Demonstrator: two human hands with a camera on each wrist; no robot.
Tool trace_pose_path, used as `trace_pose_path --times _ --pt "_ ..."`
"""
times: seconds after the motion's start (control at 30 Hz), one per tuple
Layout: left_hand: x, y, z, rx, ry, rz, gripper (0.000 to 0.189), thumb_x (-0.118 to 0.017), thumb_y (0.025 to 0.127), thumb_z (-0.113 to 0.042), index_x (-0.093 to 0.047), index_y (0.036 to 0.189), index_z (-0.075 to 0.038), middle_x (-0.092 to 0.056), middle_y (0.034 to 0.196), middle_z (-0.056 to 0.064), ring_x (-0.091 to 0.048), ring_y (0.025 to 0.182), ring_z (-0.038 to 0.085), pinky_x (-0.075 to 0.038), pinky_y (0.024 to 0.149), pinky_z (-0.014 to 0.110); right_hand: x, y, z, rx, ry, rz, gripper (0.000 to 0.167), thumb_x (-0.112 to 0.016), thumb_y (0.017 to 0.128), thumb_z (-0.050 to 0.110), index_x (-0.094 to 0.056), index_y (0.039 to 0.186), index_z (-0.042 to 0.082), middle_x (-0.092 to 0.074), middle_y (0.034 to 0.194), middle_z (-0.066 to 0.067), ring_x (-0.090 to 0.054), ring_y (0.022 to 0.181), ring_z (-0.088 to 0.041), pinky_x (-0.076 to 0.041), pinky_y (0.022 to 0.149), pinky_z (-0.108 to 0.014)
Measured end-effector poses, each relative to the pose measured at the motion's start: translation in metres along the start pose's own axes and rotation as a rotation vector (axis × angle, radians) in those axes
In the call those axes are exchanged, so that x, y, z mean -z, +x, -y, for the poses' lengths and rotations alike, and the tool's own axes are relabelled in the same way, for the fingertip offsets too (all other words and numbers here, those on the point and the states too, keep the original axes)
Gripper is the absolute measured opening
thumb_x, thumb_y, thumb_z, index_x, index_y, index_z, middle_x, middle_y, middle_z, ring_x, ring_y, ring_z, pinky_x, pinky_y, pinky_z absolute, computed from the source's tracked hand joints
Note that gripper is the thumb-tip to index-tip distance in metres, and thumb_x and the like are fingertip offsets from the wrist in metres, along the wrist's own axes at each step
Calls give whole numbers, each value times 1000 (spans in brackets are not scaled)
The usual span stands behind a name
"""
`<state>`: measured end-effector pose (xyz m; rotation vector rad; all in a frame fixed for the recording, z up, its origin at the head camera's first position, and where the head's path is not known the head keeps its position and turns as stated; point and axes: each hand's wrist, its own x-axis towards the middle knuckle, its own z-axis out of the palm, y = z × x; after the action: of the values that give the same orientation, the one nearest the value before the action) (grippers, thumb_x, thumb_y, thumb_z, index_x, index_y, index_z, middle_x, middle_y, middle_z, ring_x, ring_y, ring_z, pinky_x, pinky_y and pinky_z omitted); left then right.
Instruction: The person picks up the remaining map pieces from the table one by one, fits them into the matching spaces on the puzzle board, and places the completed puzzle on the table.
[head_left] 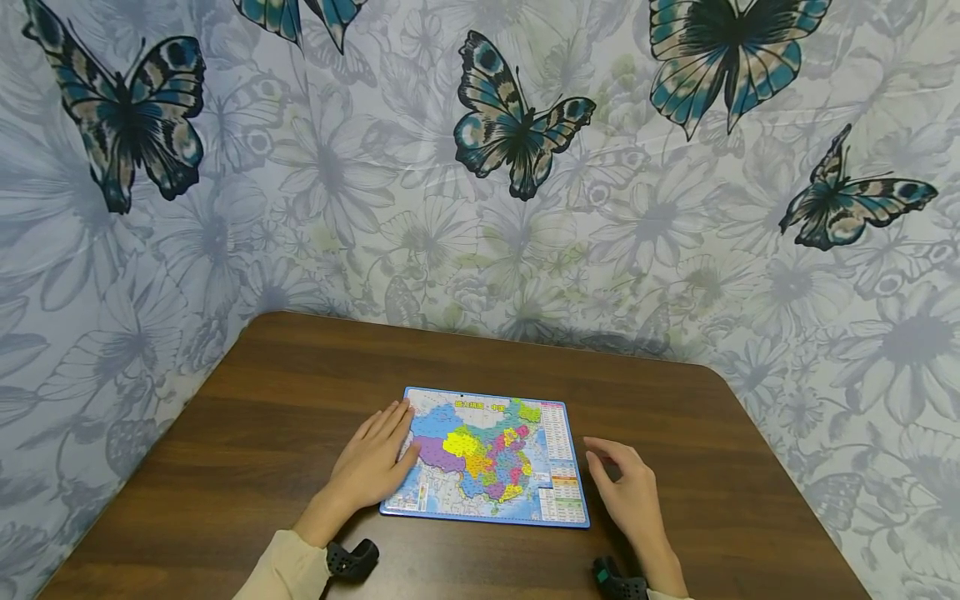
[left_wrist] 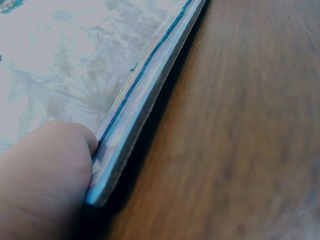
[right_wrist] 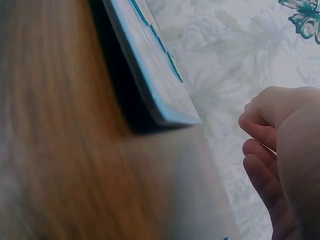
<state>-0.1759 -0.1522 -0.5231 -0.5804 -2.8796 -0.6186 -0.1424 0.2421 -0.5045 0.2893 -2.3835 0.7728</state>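
A flat map puzzle board (head_left: 491,462) with a blue rim lies on the table, its colourful map facing up. My left hand (head_left: 375,458) rests on the board's left edge, fingers straight and pointing away from me, thumb spread onto the map. In the left wrist view part of that hand (left_wrist: 47,180) lies against the near corner of the board (left_wrist: 140,95). Just off the board's right edge is my right hand (head_left: 628,492), its fingers loosely bent and holding nothing. The right wrist view shows these bent fingers (right_wrist: 260,160) apart from the board's corner (right_wrist: 150,75).
The brown wooden table (head_left: 285,400) has rounded far corners. Behind it hangs a pale flowered backdrop (head_left: 420,242) with printed butterflies. A black band (head_left: 352,560) sits on the left wrist, and another (head_left: 618,579) on the right.
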Motion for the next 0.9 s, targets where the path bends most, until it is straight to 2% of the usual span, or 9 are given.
trace_pose_path --times 0.1,0.37,0.63,0.9 --pt "0 0 0 5 -1 7 69 -51 106 -42 -36 158 1 -30 168 16 -27 156 36 -20 128 53 2 -1 -4 -19 -17 -7 30 -80 84 -5 -78 109 11 -78 103 -1 -69 89 -18 -58 78 -26" --pt "0 0 0 6 0 13 70 -51 106 -42 -36 158 0 -30 168 16 -27 156 36 -19 128 53 10 -5 -12 -80 -48 -7 27 -78 87 -4 -78 111 9 -77 102 -3 -70 88 -23 -61 75 -43" --pt "0 0 0 -2 6 4 69 -51 106 -42 -36 158 1 -30 168 17 -28 156 36 -20 128 53 17 -7 -19 -84 -82 16 26 -78 87 -2 -77 111 8 -78 102 -4 -70 90 -24 -61 77 -40" --pt "0 -1 1 -5 8 -8 68 -51 106 -41 -37 158 1 -31 167 16 -28 156 35 -21 127 53 22 -7 -20 -115 -109 17 24 -78 88 -1 -78 111 8 -78 99 -5 -70 89 -25 -61 75 -45"
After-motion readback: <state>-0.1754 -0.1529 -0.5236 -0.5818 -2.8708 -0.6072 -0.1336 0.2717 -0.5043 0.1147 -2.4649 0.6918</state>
